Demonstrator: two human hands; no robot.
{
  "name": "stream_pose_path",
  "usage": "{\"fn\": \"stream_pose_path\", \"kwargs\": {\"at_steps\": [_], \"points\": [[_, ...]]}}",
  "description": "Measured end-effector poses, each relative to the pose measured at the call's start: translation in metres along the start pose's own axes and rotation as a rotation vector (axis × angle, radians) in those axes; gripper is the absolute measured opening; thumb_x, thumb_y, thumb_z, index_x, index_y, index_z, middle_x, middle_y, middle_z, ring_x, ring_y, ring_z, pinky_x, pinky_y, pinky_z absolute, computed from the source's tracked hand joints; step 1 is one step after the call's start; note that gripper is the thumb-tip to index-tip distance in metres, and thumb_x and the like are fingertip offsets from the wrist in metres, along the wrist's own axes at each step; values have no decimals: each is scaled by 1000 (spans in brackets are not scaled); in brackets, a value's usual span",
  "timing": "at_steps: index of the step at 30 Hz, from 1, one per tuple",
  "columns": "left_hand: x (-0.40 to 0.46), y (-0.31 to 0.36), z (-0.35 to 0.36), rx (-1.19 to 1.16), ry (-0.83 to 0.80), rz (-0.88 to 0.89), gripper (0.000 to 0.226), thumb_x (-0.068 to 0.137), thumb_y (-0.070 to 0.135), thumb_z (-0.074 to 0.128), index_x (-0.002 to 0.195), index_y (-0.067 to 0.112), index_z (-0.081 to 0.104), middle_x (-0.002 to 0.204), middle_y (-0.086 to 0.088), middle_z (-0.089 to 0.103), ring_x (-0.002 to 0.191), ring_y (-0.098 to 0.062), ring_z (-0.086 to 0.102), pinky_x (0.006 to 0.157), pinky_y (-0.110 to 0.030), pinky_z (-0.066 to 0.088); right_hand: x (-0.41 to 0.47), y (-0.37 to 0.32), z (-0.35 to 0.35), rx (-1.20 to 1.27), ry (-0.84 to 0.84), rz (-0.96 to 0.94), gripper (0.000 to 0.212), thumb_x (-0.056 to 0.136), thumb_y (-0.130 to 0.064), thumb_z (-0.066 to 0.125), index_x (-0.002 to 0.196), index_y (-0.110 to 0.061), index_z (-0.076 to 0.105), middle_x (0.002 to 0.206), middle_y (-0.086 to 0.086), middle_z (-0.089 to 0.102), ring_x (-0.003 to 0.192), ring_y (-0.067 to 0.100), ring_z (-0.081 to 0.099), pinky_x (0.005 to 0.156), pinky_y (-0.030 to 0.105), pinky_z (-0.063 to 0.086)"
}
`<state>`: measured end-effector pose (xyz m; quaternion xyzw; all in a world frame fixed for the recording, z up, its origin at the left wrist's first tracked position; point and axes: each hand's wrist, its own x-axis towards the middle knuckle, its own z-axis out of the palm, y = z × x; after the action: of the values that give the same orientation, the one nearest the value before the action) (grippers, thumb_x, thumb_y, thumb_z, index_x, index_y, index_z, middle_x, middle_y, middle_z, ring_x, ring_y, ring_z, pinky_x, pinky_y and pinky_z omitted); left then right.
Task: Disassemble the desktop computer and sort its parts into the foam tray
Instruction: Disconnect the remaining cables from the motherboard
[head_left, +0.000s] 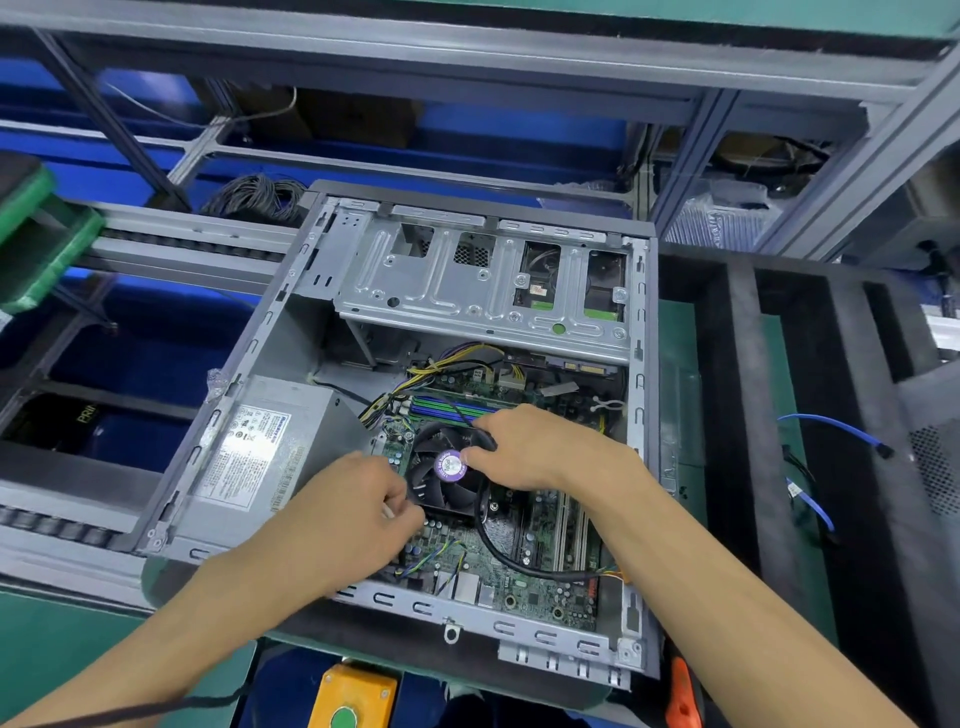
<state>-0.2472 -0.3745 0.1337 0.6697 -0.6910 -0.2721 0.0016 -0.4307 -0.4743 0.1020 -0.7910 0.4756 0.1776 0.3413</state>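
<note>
We see the computer case (291, 332) lying open on its side on the green bench (62, 639), with the black foam tray (748, 364) just to its right, a blue cable (836, 428) resting in one of the tray's slots. Inside the case the grey power supply (260, 457) sits at the left, the metal drive cage (467, 280) fills the far end, and the circuit board (540, 587) covers the floor. The black cooling fan (447, 467) with its purple centre label stands on the board — both hands are on it. The left hand (343, 519) has its fingers curled at the fan's near-left corner; what they pinch we cannot tell. The right hand (524, 447) grips the fan's far-right edge, thumb beside the label. An orange box with a green button (353, 696) sits at the bench's near edge.
</note>
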Motion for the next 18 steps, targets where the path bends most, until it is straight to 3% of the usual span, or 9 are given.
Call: {"fn": "stream_pose_path", "kwargs": {"at_steps": [2, 5, 8, 11, 15, 18], "points": [[-3, 2, -3, 87, 81, 73, 38, 91, 33, 55, 56, 19, 44, 73, 6, 49, 82, -10, 48, 77, -26, 42, -1, -1, -1, 0, 1, -1, 57, 104, -49, 43, 133, -1, 57, 124, 20, 65, 113, 36, 63, 94, 45, 54], [-2, -2, -14, 324, 157, 256, 47, 96, 43, 46, 55, 19, 47, 66, 9, 52, 79, -13, 48, 86, -29, 39, -7, -6, -4, 14, 27, 0, 58, 105, -51, 40, 138, -5, 54, 130, 19, 63, 118, 37, 60, 99, 45, 51], [1, -15, -28, 463, 125, 415, 52, 100, 48, 41, 54, 24, 51, 58, 10, 48, 73, -13, 42, 82, -28, 30, -13, -18, -14, 30, 247, -97, 48, 105, -46, 42, 138, -14, 56, 131, 13, 64, 118, 33, 60, 98, 45, 51], [-1, -25, -33, 468, 267, 563, 53, 95, 42, 46, 48, 23, 60, 50, 12, 50, 65, -14, 42, 75, -29, 33, -7, -38, -27, 49, 407, -268, 33, 104, -31, 48, 127, -16, 67, 119, 6, 71, 112, 28, 62, 93, 43, 52], [0, -35, -26, 339, 321, 579, 50, 97, 37, 47, 51, 23, 60, 52, 13, 51, 66, -13, 40, 78, -30, 37, 18, -70, -23, -165, 351, -311, 31, 102, -29, 48, 112, -8, 68, 111, 13, 69, 111, 32, 58, 85, 40, 51], [1, -40, -22, 287, 310, 554, 51, 99, 39, 45, 56, 23, 64, 61, 15, 55, 77, -12, 45, 89, -28, 38, 36, -83, -7, -298, 219, -249, 25, 98, -35, 53, 93, -11, 58, 109, 13, 67, 109, 34, 58, 82, 40, 41]]}}
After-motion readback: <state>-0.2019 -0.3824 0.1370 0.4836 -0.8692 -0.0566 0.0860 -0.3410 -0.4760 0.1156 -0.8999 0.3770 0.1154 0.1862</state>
